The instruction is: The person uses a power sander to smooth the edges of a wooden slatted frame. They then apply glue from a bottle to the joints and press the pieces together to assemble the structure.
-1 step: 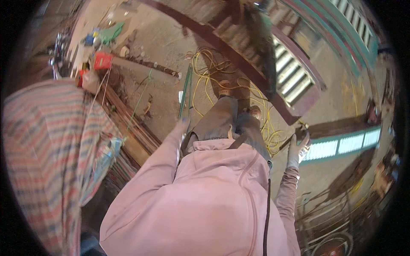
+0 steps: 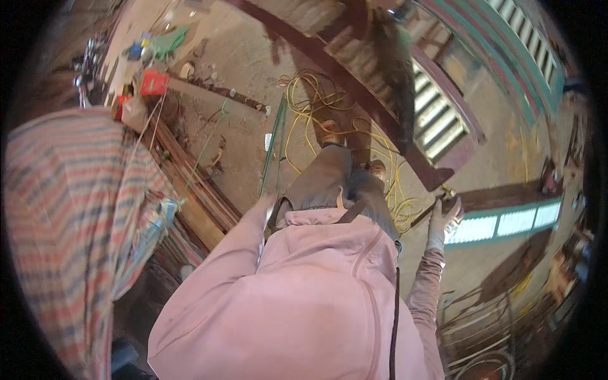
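Observation:
At the end of my right sleeve, my right hand [image 2: 443, 221] looks closed around a small dark object with a brassy tip [image 2: 448, 190]; its kind cannot be made out. The hand is just below the near corner of a maroon slatted frame [image 2: 436, 177]. A teal-edged panel with pale panes [image 2: 497, 226] lies right beside that hand. My left hand [image 2: 268, 204] hangs low by my left thigh, blurred, its fingers not readable. Thin green bars [image 2: 273, 149] lie on the ground just ahead of it.
A yellow hose or cable [image 2: 308, 113] loops around my feet. Left stand long wooden boards [image 2: 190, 171], a red container [image 2: 154, 82] and a striped cloth [image 2: 63, 221]. A teal slatted frame [image 2: 525, 38] is at far right. A dark blurred shape [image 2: 398, 76] stands over the maroon frame.
The view has shifted slightly, so the maroon frame sits a little lower and to the right. My left hand is drawn slightly down and back; my right hand keeps its closed pose.

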Available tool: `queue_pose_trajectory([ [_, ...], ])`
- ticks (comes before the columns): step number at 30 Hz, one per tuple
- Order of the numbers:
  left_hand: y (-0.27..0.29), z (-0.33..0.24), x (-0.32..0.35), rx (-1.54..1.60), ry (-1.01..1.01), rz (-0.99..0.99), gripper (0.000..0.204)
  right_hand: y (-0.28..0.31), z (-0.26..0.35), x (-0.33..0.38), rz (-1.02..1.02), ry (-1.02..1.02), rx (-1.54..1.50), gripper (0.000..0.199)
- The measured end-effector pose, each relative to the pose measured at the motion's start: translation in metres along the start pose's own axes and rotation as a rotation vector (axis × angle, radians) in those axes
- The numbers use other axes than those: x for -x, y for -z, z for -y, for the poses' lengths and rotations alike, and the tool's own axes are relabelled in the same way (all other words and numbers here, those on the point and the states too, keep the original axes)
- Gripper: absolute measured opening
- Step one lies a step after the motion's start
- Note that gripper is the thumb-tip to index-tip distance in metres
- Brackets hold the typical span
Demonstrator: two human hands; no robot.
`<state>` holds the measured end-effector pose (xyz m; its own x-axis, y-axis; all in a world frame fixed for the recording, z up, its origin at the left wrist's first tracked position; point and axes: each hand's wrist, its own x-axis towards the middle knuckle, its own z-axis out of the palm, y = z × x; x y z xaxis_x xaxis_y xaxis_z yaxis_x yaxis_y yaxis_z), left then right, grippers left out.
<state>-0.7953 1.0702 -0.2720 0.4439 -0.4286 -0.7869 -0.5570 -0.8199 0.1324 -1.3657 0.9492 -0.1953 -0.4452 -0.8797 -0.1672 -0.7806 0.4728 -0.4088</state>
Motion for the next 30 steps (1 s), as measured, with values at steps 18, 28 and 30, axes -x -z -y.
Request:
queue_pose_trajectory([
  [18, 0.125, -0.023, -0.279, 0.504, 0.078, -0.088, 0.059, -0.184, 0.509, -0.090, 0.188, 0.875, 0.244, 0.078],
  [28, 0.455, -0.269, -0.408, 0.673, -0.299, -0.138, 0.058, -0.322, 0.756, -0.261, 0.296, 0.822, 0.583, 0.080],
  [30, 0.477, -0.267, -0.502, 0.576, -0.407, -0.488, 0.063, -0.366, 0.817, -0.290, 0.298, 0.844, 0.607, 0.085],
])
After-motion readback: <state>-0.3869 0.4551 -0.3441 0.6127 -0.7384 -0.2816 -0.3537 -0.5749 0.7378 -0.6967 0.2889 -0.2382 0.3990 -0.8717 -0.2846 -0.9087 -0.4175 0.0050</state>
